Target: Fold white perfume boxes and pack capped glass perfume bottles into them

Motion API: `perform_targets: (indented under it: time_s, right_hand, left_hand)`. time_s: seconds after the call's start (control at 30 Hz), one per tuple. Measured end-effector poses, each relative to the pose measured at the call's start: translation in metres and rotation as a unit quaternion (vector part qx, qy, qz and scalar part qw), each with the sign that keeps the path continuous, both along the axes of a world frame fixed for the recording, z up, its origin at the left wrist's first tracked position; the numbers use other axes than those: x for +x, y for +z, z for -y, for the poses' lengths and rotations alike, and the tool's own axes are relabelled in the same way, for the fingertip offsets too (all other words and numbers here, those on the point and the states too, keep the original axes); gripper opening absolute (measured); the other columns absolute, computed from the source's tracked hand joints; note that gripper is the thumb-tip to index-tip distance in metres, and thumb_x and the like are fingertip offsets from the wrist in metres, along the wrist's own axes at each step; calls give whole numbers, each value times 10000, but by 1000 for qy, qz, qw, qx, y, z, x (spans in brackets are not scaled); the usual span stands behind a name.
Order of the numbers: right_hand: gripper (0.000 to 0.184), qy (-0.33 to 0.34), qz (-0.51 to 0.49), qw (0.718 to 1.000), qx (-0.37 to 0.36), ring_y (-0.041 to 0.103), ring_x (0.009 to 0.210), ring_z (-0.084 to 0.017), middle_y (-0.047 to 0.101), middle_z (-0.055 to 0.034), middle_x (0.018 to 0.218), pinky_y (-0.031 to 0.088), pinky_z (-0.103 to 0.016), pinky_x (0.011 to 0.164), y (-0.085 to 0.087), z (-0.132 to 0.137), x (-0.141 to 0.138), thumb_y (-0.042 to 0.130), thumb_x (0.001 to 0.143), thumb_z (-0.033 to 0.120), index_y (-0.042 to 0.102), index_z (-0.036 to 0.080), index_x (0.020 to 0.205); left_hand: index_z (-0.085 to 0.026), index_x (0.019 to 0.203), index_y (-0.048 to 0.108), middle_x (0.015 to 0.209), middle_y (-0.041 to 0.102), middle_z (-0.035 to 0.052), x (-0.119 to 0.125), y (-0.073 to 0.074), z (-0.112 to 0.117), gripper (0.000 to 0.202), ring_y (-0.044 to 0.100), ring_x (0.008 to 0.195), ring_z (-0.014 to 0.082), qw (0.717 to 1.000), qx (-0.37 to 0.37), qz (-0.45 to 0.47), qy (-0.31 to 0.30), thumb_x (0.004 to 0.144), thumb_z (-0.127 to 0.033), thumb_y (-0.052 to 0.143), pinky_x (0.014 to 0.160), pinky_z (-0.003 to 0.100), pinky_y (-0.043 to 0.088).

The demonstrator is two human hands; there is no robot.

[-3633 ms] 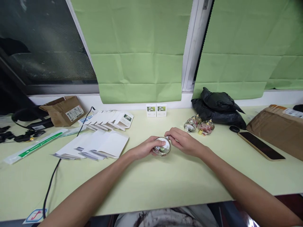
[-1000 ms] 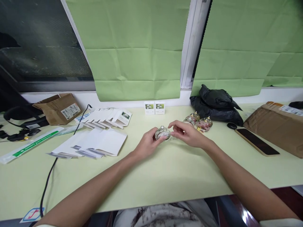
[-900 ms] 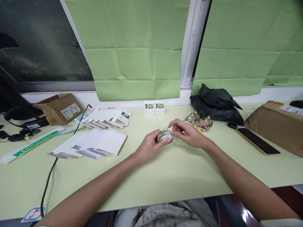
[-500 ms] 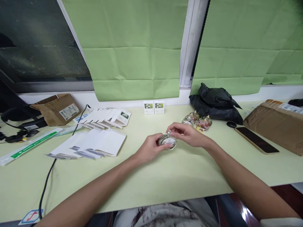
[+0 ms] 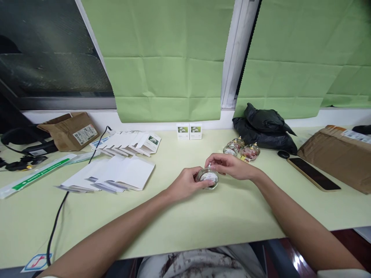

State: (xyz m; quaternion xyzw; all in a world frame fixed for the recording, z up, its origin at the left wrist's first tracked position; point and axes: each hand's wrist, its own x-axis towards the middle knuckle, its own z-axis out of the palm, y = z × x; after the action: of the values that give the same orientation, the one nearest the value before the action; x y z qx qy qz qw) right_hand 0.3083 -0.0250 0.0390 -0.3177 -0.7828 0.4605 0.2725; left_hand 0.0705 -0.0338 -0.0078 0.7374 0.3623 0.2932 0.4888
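Just above the table, a round clear glass bottle (image 5: 210, 178) with a pale label is tilted in front of me. My left hand (image 5: 188, 182) is closed around its left side, the thumb lying across the front. Pinched fingers of my right hand (image 5: 227, 166) are on the small cap (image 5: 208, 165) at the bottle's top; the fingertips partly hide it. Behind my right hand stand similar round bottles (image 5: 251, 152) with gold-coloured tops and reddish contents, close to a clear one (image 5: 230, 149).
Flattened white cartons (image 5: 133, 173) lie in two rows on the left. Two small white boxes (image 5: 189, 132) stand at the back. Black plastic bags (image 5: 263, 133), a phone (image 5: 314, 173) and a brown parcel (image 5: 337, 154) occupy the right. A black cable (image 5: 58, 216) crosses the left side.
Both hands and the bottle have shifted slightly down and to the right in view. The grip on the bottle and its cap looks the same.
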Motion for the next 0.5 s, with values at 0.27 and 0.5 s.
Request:
perform_targets:
  time_s: [0.27,0.5]
  right_hand:
    - [315,31,28,999,-12,527,748,-130,622,-29,968,480,-264,666,-2,-3,9,602,1023,485,648,198,1143]
    - [345,24,42,999,-13,566,744,-140,646,-27,952,506,-279,672,-4,-3,12,616,1005,523,662,203,1127]
  left_hand:
    - [-168,884,676,724,500,-28,2,0,4,502,402,646,121,999,6,-42,-10,832,-665,726,568,255,287]
    - [-166,919,684,730,499,-33,2,-1,3,489,414,663,128,998,18,-51,-22,850,-649,715,576,257,294]
